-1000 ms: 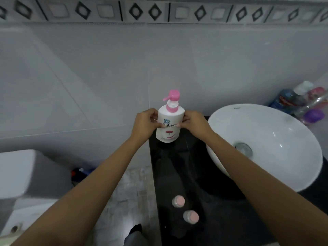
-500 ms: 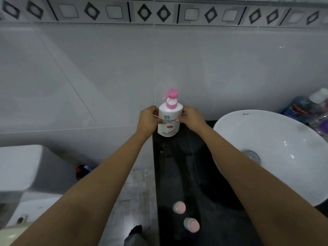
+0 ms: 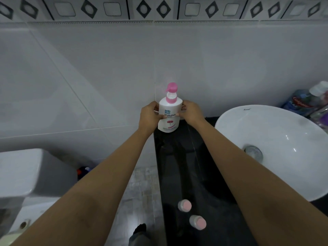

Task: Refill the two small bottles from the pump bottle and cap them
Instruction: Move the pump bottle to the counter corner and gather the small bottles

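Both hands are gripping the pump bottle (image 3: 169, 115) at the far end of the black counter (image 3: 179, 167), close to the tiled wall. The left hand (image 3: 149, 116) is closing on its left side and the right hand (image 3: 190, 112) on its right, thumbs lying across the label. The bottle is standing upright, its pink pump head (image 3: 171, 87) pointing left; whether its base is resting on the counter or hanging just above it is hard to tell. The two small bottles, the farther one (image 3: 185, 205) and the nearer one (image 3: 197, 222), are standing well apart from the hands at the near end of the counter, beside the white basin (image 3: 273, 148). Each is showing a pink top, most likely a cap already in place. By this evidence the task is only beginning: the pump bottle is being taken in hand, while uncapping, filling and recapping both bottles are all left to do.
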Available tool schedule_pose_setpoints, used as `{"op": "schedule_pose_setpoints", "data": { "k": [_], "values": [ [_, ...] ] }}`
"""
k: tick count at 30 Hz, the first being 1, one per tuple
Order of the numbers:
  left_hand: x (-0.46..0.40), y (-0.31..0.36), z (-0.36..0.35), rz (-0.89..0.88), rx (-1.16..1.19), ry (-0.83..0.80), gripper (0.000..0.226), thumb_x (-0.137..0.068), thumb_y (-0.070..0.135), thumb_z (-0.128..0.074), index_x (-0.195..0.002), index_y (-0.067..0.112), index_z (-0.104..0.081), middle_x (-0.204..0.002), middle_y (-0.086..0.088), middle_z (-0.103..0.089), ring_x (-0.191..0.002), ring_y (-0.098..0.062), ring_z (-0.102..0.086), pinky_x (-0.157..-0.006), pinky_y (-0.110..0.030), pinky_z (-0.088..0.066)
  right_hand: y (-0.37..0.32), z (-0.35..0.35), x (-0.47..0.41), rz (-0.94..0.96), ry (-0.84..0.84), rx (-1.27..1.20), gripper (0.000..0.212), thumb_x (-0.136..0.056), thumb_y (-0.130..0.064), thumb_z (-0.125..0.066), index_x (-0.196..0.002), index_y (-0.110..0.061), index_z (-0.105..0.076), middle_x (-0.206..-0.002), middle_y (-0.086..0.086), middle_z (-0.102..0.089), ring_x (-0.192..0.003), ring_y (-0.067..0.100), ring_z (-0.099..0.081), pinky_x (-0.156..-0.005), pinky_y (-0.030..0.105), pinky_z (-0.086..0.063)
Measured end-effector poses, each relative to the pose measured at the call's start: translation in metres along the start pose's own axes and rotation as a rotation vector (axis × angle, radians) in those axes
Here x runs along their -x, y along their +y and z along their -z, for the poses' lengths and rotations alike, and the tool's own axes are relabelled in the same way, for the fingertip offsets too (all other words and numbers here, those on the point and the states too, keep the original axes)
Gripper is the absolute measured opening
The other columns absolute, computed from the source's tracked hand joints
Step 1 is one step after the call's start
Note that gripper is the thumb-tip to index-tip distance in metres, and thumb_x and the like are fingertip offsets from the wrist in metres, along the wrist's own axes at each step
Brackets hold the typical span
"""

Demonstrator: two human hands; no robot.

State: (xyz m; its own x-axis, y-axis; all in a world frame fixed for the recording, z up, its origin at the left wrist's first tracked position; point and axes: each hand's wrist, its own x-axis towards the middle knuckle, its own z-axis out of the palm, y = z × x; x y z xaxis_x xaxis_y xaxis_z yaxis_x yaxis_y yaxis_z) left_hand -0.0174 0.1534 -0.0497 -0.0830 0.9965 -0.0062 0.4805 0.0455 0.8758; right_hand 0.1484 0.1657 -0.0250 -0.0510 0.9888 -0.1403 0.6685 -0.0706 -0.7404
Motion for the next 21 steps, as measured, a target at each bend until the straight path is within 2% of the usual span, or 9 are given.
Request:
{"op": "schedule_pose_setpoints", "data": {
  "k": [4,6,9,15,18,21],
  "values": [
    [-0.003,-0.002,-0.001,-0.021,-0.023,0.004,0.027,-0.07,0.01,-0.079,-0.083,0.013,-0.055,-0.091,-0.005,-0.066,-0.082,-0.025,-0.065,-0.074,-0.04,-0.056,-0.003,-0.002,-0.003,0.002,0.038,0.002,0.035,-0.083,-0.003,-0.065,-0.117,-0.002,-0.058,-0.117,0.017,-0.065,-0.108,0.028,-0.061,-0.088,0.033,-0.049],
    [-0.004,-0.002,0.002,-0.038,-0.093,0.022,0.028,-0.069,0.015,-0.08,-0.087,0.013,-0.058,-0.096,-0.007,-0.069,-0.085,-0.024,-0.066,-0.075,-0.039,-0.055,-0.003,-0.004,-0.005,-0.005,0.045,0.002,0.037,-0.083,-0.002,-0.064,-0.119,-0.002,-0.057,-0.117,0.018,-0.064,-0.108,0.029,-0.06,-0.092,0.038,-0.05],
    [-0.008,-0.002,0.005,-0.06,-0.2,0.033,0.034,-0.069,0.023,-0.08,-0.097,0.012,-0.063,-0.098,-0.004,-0.07,-0.088,-0.022,-0.064,-0.076,-0.036,-0.053,-0.003,-0.006,-0.005,-0.006,0.057,-0.004,0.037,-0.083,-0.002,-0.065,-0.119,-0.002,-0.057,-0.115,0.018,-0.064,-0.108,0.029,-0.06,-0.091,0.039,-0.05],
    [-0.01,-0.003,0.003,-0.032,-0.176,0.008,0.042,-0.069,0.021,-0.081,-0.105,0.01,-0.061,-0.101,-0.007,-0.068,-0.089,-0.023,-0.063,-0.079,-0.039,-0.053,0.0,-0.008,-0.003,-0.019,0.078,-0.018,0.035,-0.085,-0.004,-0.063,-0.119,-0.003,-0.055,-0.116,0.019,-0.063,-0.108,0.03,-0.06,-0.091,0.04,-0.051],
    [-0.008,-0.005,0.005,0.007,-0.135,0.014,0.056,-0.065,0.017,-0.083,-0.113,0.013,-0.055,-0.102,-0.006,-0.062,-0.086,-0.024,-0.062,-0.076,-0.04,-0.053,0.0,-0.007,0.0,-0.033,0.083,0.009,0.039,-0.086,-0.01,-0.065,-0.122,-0.005,-0.053,-0.117,0.018,-0.063,-0.106,0.028,-0.06,-0.086,0.035,-0.05],
    [0.003,-0.013,0.008,0.021,-0.14,0.077,0.054,-0.065,0.012,-0.082,-0.11,0.014,-0.052,-0.104,-0.008,-0.057,-0.082,-0.025,-0.062,-0.073,-0.037,-0.052,0.001,-0.002,0.007,-0.048,0.096,0.044,0.047,-0.086,-0.014,-0.066,-0.13,-0.008,-0.049,-0.124,0.018,-0.059,-0.109,0.027,-0.058,-0.083,0.03,-0.045]
  ]
}}
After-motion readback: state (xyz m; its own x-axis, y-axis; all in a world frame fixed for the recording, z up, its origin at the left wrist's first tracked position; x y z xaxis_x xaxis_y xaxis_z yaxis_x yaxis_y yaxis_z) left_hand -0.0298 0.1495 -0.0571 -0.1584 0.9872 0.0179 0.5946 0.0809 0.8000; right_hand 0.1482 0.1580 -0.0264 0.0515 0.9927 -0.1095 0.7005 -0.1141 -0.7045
